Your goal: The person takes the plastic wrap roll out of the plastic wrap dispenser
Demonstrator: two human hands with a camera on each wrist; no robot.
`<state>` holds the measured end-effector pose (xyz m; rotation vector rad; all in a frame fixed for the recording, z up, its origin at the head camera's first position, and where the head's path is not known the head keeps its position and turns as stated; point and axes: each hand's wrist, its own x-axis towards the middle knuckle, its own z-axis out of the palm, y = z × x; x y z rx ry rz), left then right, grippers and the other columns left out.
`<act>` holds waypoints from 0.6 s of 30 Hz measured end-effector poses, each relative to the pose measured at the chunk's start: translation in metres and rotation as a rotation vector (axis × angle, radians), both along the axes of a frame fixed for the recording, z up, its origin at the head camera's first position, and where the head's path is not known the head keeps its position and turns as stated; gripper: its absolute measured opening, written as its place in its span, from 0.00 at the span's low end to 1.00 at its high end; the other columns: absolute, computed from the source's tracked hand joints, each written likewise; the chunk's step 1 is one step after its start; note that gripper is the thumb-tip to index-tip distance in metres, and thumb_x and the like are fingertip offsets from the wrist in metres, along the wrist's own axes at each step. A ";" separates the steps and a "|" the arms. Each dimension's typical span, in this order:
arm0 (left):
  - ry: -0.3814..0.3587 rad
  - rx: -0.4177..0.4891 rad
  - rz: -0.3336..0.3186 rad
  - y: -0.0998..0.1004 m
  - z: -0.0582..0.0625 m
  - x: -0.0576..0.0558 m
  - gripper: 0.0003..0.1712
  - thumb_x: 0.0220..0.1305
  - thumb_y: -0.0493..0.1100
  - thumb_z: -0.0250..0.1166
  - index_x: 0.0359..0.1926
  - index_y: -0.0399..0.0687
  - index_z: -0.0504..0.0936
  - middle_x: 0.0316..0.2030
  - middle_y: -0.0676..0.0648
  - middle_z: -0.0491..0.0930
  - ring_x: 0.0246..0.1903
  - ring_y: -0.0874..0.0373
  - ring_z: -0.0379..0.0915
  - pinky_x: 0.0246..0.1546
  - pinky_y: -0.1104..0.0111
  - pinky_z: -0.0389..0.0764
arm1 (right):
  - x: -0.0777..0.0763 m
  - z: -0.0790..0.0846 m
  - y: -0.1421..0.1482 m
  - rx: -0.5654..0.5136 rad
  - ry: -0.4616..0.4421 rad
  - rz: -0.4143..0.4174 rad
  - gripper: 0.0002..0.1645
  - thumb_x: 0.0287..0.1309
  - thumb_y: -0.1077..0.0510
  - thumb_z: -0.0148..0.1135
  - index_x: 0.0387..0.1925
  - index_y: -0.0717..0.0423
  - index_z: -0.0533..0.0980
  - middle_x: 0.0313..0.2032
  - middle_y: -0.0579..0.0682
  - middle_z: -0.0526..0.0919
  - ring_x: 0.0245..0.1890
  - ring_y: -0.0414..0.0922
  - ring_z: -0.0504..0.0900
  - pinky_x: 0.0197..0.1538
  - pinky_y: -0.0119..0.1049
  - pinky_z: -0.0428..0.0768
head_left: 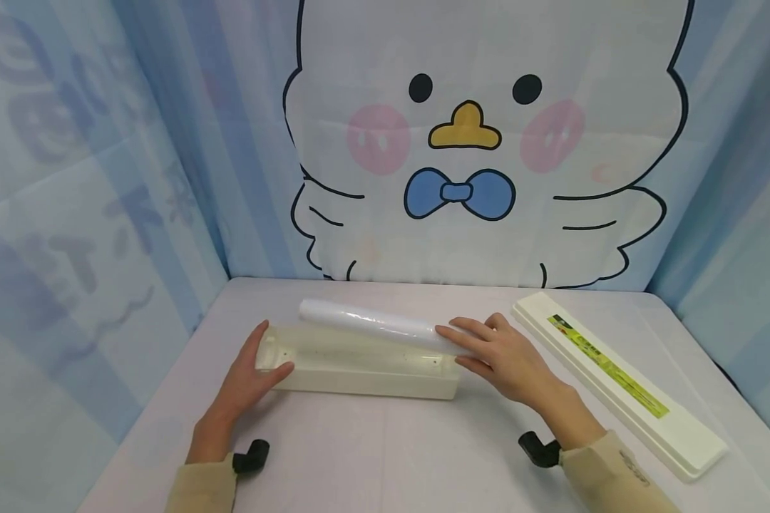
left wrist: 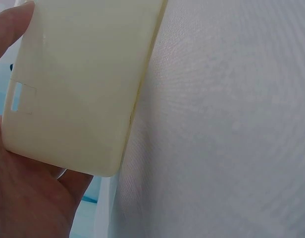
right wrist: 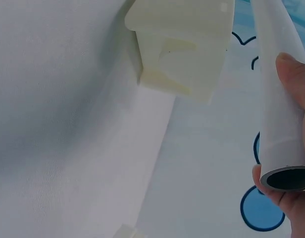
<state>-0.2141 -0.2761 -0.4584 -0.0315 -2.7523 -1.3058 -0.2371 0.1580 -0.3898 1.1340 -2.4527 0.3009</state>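
A long cream plastic box (head_left: 366, 382) lies on the table with its open top up. My left hand (head_left: 247, 377) grips its left end, thumb over the near wall and fingers round the far side; the left wrist view shows the box wall (left wrist: 88, 99) with a small slot. In my right hand (head_left: 503, 356) is a roll of clear plastic wrap (head_left: 378, 323), held near its right end. The roll slants above the box's far edge, its left end farther back. In the right wrist view the hollow core (right wrist: 289, 178) of the roll shows, with thumb and fingers around it.
At the right of the table lies a long cream lid (head_left: 619, 385) with a green and yellow label, slanting toward the near right corner. Behind the table hangs a curtain (head_left: 462, 249) with a cartoon figure; more curtain closes off both sides.
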 end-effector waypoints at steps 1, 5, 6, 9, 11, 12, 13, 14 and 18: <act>0.000 -0.001 0.000 0.000 0.000 0.000 0.55 0.56 0.58 0.65 0.73 0.51 0.41 0.70 0.38 0.46 0.67 0.39 0.42 0.60 0.39 0.48 | 0.000 0.000 0.001 -0.007 0.003 0.002 0.36 0.55 0.51 0.65 0.65 0.34 0.65 0.57 0.41 0.72 0.36 0.43 0.66 0.32 0.33 0.68; 0.005 -0.001 -0.001 0.001 0.001 0.001 0.54 0.57 0.57 0.65 0.73 0.50 0.41 0.70 0.37 0.46 0.67 0.38 0.42 0.60 0.39 0.48 | 0.002 0.001 0.005 -0.019 0.014 -0.010 0.36 0.54 0.52 0.66 0.65 0.34 0.66 0.57 0.42 0.73 0.35 0.44 0.67 0.32 0.34 0.69; 0.007 0.003 -0.001 0.001 0.000 0.001 0.54 0.57 0.57 0.65 0.73 0.50 0.42 0.70 0.37 0.46 0.67 0.39 0.42 0.60 0.39 0.48 | 0.002 0.000 0.006 -0.023 0.013 -0.015 0.36 0.54 0.52 0.66 0.64 0.34 0.66 0.57 0.42 0.73 0.35 0.44 0.67 0.32 0.35 0.69; 0.008 0.004 0.000 0.001 0.000 0.001 0.54 0.57 0.57 0.65 0.73 0.50 0.42 0.70 0.37 0.46 0.67 0.39 0.42 0.60 0.39 0.48 | 0.004 0.000 0.009 -0.020 0.022 -0.034 0.36 0.54 0.52 0.66 0.64 0.34 0.66 0.57 0.43 0.73 0.36 0.44 0.67 0.33 0.35 0.70; 0.006 0.005 0.002 0.001 -0.001 0.001 0.54 0.56 0.57 0.65 0.73 0.51 0.41 0.70 0.37 0.46 0.67 0.39 0.42 0.60 0.39 0.48 | 0.005 -0.001 0.011 -0.019 0.028 -0.045 0.36 0.54 0.52 0.66 0.64 0.34 0.66 0.57 0.43 0.73 0.36 0.44 0.68 0.33 0.35 0.70; 0.003 0.003 0.001 0.001 -0.001 0.001 0.55 0.56 0.57 0.65 0.73 0.51 0.41 0.70 0.37 0.45 0.67 0.38 0.42 0.60 0.38 0.48 | 0.006 -0.001 0.013 -0.019 0.028 -0.049 0.36 0.54 0.52 0.66 0.64 0.34 0.66 0.57 0.43 0.73 0.36 0.44 0.68 0.33 0.35 0.70; 0.002 0.002 0.003 0.001 -0.001 0.001 0.55 0.56 0.57 0.65 0.73 0.51 0.41 0.70 0.37 0.45 0.67 0.38 0.42 0.60 0.38 0.48 | 0.007 -0.001 0.014 -0.016 0.029 -0.056 0.36 0.53 0.52 0.66 0.64 0.34 0.66 0.57 0.43 0.73 0.36 0.44 0.68 0.34 0.35 0.69; 0.001 0.001 0.005 0.001 -0.001 0.001 0.55 0.56 0.57 0.66 0.73 0.51 0.41 0.70 0.37 0.45 0.67 0.38 0.42 0.60 0.38 0.48 | 0.007 -0.001 0.016 -0.017 0.025 -0.062 0.36 0.53 0.52 0.66 0.64 0.33 0.66 0.57 0.43 0.73 0.36 0.44 0.68 0.34 0.35 0.69; -0.003 -0.006 0.006 0.001 -0.002 0.001 0.55 0.56 0.58 0.66 0.73 0.52 0.40 0.71 0.38 0.44 0.67 0.39 0.41 0.60 0.38 0.48 | 0.010 -0.003 0.022 -0.020 0.000 -0.101 0.37 0.53 0.51 0.67 0.64 0.32 0.66 0.57 0.42 0.73 0.37 0.43 0.67 0.34 0.35 0.68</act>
